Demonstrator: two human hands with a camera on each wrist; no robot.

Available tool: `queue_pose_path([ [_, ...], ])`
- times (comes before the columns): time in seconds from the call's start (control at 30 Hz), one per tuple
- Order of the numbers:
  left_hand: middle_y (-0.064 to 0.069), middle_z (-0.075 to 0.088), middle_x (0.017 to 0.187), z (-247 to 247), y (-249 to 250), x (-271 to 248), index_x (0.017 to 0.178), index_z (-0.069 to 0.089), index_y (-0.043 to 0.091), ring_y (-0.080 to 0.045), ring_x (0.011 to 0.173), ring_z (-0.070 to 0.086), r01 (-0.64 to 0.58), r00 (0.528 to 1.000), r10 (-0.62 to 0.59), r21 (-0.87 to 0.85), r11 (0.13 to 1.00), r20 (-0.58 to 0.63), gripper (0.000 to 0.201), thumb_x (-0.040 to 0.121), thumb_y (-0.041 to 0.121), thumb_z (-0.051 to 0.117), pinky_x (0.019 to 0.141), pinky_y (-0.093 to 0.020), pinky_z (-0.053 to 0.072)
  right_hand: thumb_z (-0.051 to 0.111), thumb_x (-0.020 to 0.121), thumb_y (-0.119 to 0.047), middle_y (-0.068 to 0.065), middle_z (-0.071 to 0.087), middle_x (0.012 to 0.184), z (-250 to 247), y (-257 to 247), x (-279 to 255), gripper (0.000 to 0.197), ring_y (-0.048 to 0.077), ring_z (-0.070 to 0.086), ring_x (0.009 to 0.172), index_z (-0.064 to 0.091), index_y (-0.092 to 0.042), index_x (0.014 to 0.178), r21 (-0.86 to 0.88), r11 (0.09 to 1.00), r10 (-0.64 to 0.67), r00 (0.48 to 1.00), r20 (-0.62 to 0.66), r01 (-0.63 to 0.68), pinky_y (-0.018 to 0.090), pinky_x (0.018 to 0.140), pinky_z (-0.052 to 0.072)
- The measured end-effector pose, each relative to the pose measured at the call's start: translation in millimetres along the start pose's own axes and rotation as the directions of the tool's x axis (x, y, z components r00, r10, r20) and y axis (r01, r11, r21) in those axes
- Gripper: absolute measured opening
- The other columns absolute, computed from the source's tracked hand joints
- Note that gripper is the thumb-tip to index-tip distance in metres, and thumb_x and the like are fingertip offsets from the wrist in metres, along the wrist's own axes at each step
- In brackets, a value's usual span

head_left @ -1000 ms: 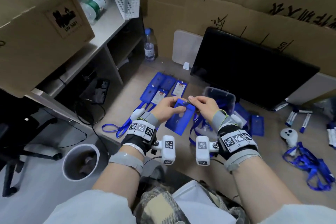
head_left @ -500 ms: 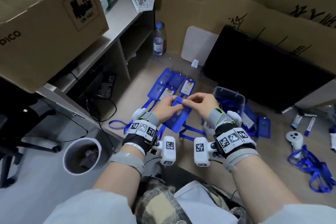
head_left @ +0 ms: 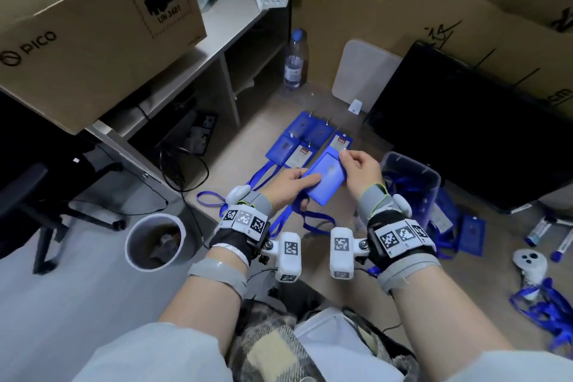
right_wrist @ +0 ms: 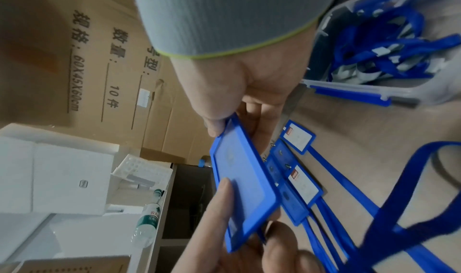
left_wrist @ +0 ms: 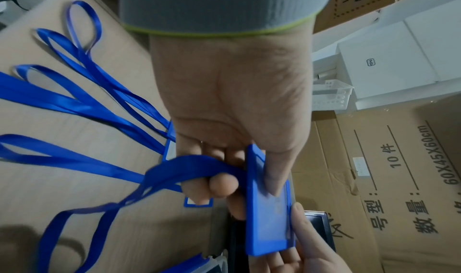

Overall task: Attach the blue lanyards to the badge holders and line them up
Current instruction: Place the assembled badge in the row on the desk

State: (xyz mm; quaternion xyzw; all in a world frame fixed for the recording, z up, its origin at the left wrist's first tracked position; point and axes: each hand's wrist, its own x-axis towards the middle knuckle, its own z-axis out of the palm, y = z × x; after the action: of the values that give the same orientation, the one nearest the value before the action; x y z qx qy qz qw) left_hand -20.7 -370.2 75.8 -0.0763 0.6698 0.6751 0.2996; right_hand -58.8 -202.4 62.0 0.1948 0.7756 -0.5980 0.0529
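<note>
Placement looks like the step in hand: left hand (head_left: 286,184) and right hand (head_left: 361,169) each grip the badge holder (head_left: 325,178), its lanyard (head_left: 313,220) trailing, just above the laid-out row (head_left: 307,141), so next it needs lowering square beside them.

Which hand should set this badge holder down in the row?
Left, probably: the left hand holds the badge holder and lanyard, nearest the row. The right hand only pinches its top.
</note>
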Motion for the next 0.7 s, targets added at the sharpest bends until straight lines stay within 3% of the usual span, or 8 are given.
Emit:
queue_pose_path([
  [0.07, -0.005, 0.059, 0.064, 1, 0, -7, 0.084, 0.056, 0.013, -0.015, 0.041, 0.038, 0.013, 1.0, -0.013, 0.012, 1.0, 0.009, 0.019, 0.099, 0.026, 0.054, 0.044, -0.023, 0.037, 0.062, 0.093, -0.023, 0.009, 0.063, 0.093, 0, 2, 4, 0.022, 0.015, 0.058, 0.075, 0.065, -0.006, 0.106, 0.061, 0.998, 0.019, 0.998, -0.053, -0.016, 0.018, 0.057, 0.05],
  [0.1, -0.006, 0.061, 0.067, 3, -2, -10, 0.087, 0.055, 0.013, -0.014, 0.04, 0.034, 0.019, 1.0, -0.019, 0.022, 1.0, -0.007, 0.018, 0.1, 0.026, 0.052, 0.041, -0.022, 0.033, 0.062, 0.093, -0.023, 0.008, 0.063, 0.093, -1, 2, 5, 0.023, 0.015, 0.057, 0.079, 0.065, -0.005, 0.107, 0.067, 0.998, 0.018, 0.999, -0.048, -0.015, 0.019, 0.062, 0.048],
  [0.17, -0.008, 0.062, 0.068, 8, -9, -20, 0.084, 0.052, 0.014, -0.013, 0.038, 0.027, 0.033, 0.995, -0.032, 0.013, 0.999, -0.099, 0.02, 0.101, 0.025, 0.049, 0.039, -0.019, 0.023, 0.062, 0.092, -0.024, 0.006, 0.064, 0.095, 3, 5, 3, 0.026, 0.015, 0.056, 0.085, 0.066, -0.003, 0.107, 0.06, 0.997, 0.04, 0.996, 0.081, -0.044, 0.022, 0.073, 0.046],
  [0.23, -0.011, 0.062, 0.068, 6, -18, -24, 0.084, 0.05, 0.014, -0.011, 0.034, 0.021, 0.045, 0.99, -0.045, -0.001, 0.999, -0.134, 0.022, 0.102, 0.024, 0.046, 0.038, -0.016, 0.016, 0.063, 0.092, -0.023, 0.006, 0.065, 0.09, 11, 6, -5, 0.019, 0.015, 0.059, 0.08, 0.067, -0.006, 0.101, 0.062, 0.992, 0.092, 0.975, 0.203, -0.107, 0.02, 0.066, 0.052],
  [0.33, -0.01, 0.063, 0.066, 7, -32, -32, 0.089, 0.054, 0.01, -0.009, 0.03, 0.024, 0.09, 0.975, -0.077, 0.055, 0.994, -0.208, 0.025, 0.104, 0.026, 0.043, 0.035, -0.014, 0.019, 0.063, 0.089, -0.011, 0.007, 0.063, 0.081, 17, 8, -20, 0.005, 0.022, 0.061, 0.075, 0.063, -0.012, 0.084, 0.103, 0.971, 0.169, 0.922, 0.349, -0.217, 0.026, 0.053, 0.052],
  [0.47, -0.008, 0.064, 0.066, 13, -51, -42, 0.074, 0.053, 0.016, -0.011, 0.033, 0.027, 0.177, 0.932, -0.135, 0.095, 0.98, -0.336, 0.033, 0.102, 0.035, 0.047, 0.034, -0.015, 0.021, 0.065, 0.088, -0.014, 0.01, 0.065, 0.09, 16, 33, -27, 0.008, 0.022, 0.058, 0.079, 0.064, -0.011, 0.095, -0.022, 0.993, 0.11, 0.882, 0.457, -0.113, 0.026, 0.055, 0.046],
  [0.6, -0.01, 0.065, 0.063, 15, -68, -40, 0.076, 0.058, 0.012, -0.011, 0.033, 0.032, 0.356, 0.882, -0.282, 0.14, 0.924, -0.378, 0.047, 0.095, 0.054, 0.049, 0.035, -0.017, 0.024, 0.064, 0.089, -0.017, 0.007, 0.065, 0.083, 12, 47, -24, 0.006, 0.023, 0.055, 0.072, 0.062, -0.012, 0.092, -0.083, 0.99, 0.141, 0.889, 0.435, -0.117, 0.028, 0.055, 0.044],
  [0.7, -0.01, 0.062, 0.057, 5, -74, -32, 0.074, 0.059, 0.009, -0.014, 0.034, 0.031, 0.449, 0.851, -0.365, 0.162, 0.878, -0.378, 0.054, 0.093, 0.059, 0.048, 0.037, -0.018, 0.024, 0.069, 0.084, -0.025, 0.012, 0.069, 0.082, 14, 55, -7, 0.012, 0.03, 0.058, 0.07, 0.06, -0.022, 0.076, -0.139, 0.983, 0.159, 0.942, 0.297, -0.122, 0.04, 0.069, 0.052],
])
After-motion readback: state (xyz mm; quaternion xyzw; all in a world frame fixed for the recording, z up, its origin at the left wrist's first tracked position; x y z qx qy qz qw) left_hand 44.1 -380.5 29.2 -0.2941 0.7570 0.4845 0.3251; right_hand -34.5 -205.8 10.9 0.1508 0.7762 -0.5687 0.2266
